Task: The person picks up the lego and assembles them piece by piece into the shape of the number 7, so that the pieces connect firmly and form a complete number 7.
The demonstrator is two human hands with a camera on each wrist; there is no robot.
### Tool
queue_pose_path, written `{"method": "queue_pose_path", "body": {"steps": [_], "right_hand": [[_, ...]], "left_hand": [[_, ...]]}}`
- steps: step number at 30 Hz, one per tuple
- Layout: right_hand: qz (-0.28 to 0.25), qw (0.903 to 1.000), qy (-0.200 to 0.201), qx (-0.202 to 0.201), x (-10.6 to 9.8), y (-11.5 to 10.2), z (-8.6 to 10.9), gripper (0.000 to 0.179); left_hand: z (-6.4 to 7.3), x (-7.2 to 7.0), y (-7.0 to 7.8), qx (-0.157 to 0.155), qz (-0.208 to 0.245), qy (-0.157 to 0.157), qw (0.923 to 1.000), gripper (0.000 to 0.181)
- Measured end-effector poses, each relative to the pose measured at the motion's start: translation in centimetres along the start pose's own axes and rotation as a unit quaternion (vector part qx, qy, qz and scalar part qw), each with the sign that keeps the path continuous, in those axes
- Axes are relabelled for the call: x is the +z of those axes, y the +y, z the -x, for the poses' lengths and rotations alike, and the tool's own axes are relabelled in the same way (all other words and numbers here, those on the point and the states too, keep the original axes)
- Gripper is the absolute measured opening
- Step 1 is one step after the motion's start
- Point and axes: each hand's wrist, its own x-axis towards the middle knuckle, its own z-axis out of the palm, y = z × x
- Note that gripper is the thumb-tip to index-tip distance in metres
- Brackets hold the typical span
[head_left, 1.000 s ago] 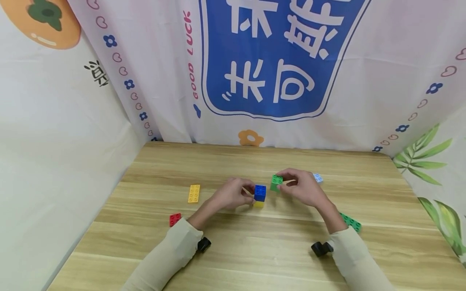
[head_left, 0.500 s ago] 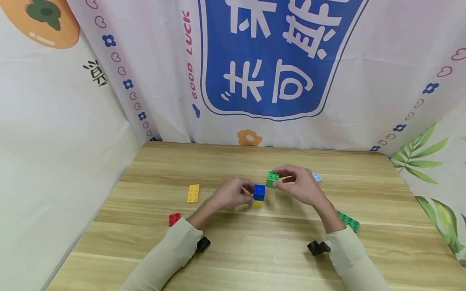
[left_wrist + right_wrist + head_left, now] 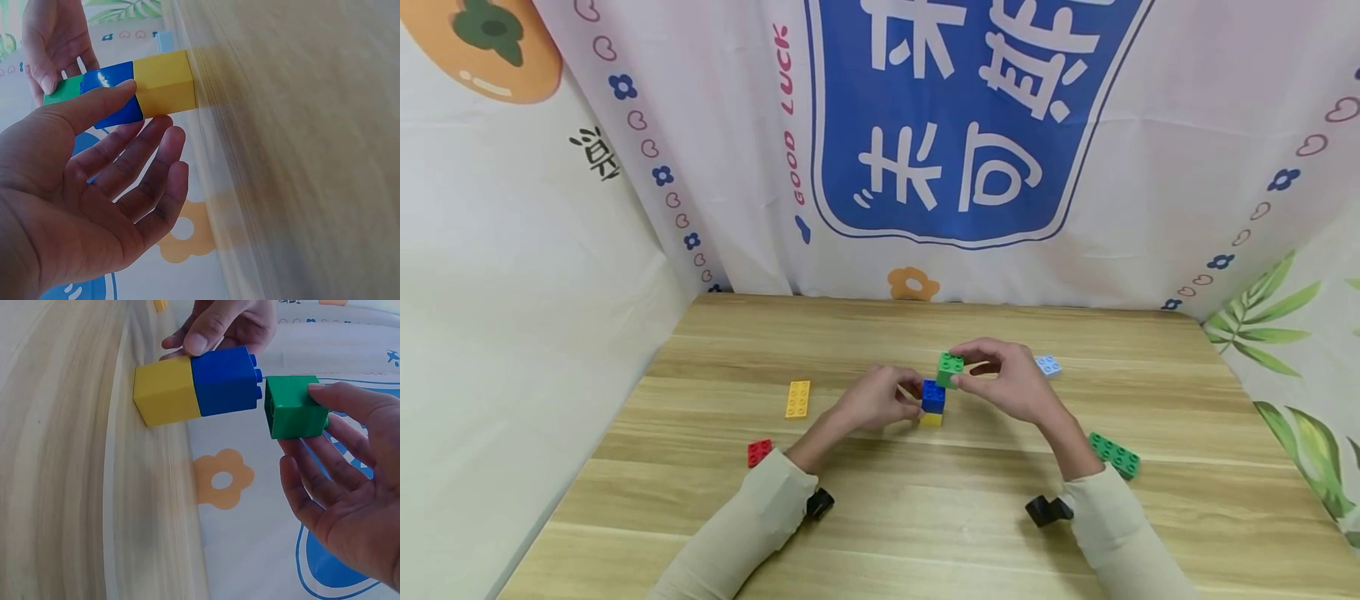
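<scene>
My left hand [image 3: 880,398] pinches a blue toy brick [image 3: 933,395] between thumb and fingers. That brick is stacked on a yellow brick [image 3: 165,82], which stands upright on the table. Between the thumb and fingers of my right hand [image 3: 1011,379] is a green brick [image 3: 296,407], raised just above the blue one. A narrow gap shows between the green brick's hollow underside and the blue studs in the right wrist view. In the left wrist view my left thumb lies across the blue brick, with its tip at the seam to the yellow one.
On the wooden table [image 3: 925,533], a flat yellow brick [image 3: 798,399] and a red brick [image 3: 759,452] lie to the left. A light blue brick [image 3: 1048,365] lies behind my right hand, and a longer green brick [image 3: 1114,455] is beside the right forearm. A printed curtain [image 3: 752,150] hangs at the back.
My right hand has carried the green brick leftward and up, from beside the stack to over the blue brick's top. The left hand has stayed in place on the stack.
</scene>
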Motion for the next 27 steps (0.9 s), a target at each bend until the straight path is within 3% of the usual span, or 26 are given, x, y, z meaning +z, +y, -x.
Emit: {"method": "queue_pose_path", "body": {"steps": [27], "right_hand": [[-0.022, 0.9982, -0.034, -0.044, 1.3, 0.0, -0.5, 0.032]], "left_hand": [[-0.1, 0.1, -0.1, -0.004, -0.001, 0.002, 1.0000, 0.028]]}}
